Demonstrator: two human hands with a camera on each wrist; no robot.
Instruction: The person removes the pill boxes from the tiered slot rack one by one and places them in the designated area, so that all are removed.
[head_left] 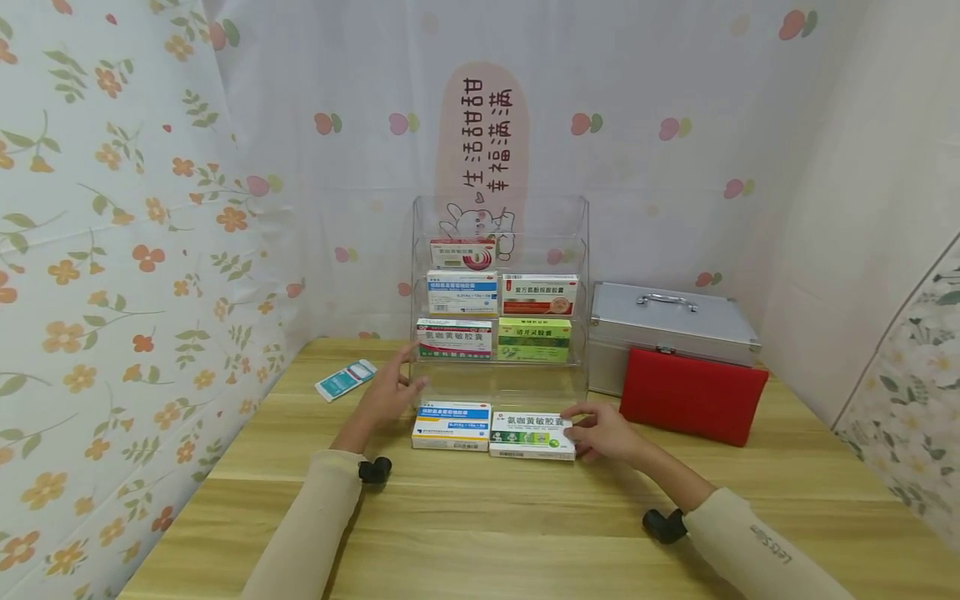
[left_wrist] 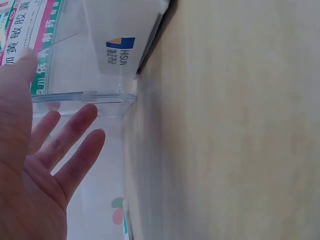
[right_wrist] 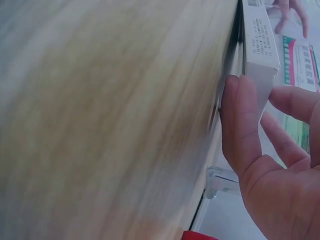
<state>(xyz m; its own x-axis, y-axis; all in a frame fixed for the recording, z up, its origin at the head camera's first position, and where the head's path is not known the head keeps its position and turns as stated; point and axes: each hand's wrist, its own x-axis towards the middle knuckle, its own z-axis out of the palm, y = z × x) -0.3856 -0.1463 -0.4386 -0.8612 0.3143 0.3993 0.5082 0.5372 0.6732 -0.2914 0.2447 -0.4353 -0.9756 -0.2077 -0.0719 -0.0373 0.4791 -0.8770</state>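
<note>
1. Head view, nearest first: two cream sleeves reach forward over the wooden table (head_left: pixel 525 533). Past them the right hand (head_left: pixel 603 433) rests at the right end of a green-and-white medicine box (head_left: pixel 531 435) lying flat on the table, thumb at the near edge and fingers along the far edge. Just to its left, touching or nearly so, lies a blue-and-white medicine box (head_left: pixel 452 425).
2. Same view: the left hand (head_left: pixel 390 390) is spread with straight fingers against the lower left corner of the clear acrylic rack (head_left: pixel 576 250), holding nothing. On the rack's tiers stand five boxes. A small teal-and-white packet (head_left: pixel 345 380) lies on the table left of the hand. Right of the rack sits a silver metal case (head_left: pixel 671 329) with a red pouch (head_left: pixel 692 396) leaning against its front.
3. Left wrist view: the left hand (left_wrist: pixel 35 165) is open, fingers (left_wrist: pixel 75 130) fanned just beside the rack's clear edge (left_wrist: pixel 85 96); whether they touch it I cannot tell. A box end with a blue-and-yellow logo (left_wrist: pixel 120 50) lies beyond.
4. Right wrist view: the right hand's (right_wrist: pixel 272 165) thumb (right_wrist: pixel 240 125) presses the end of the white box (right_wrist: pixel 260 45), with the other fingers lightly curved on its far side.
</note>
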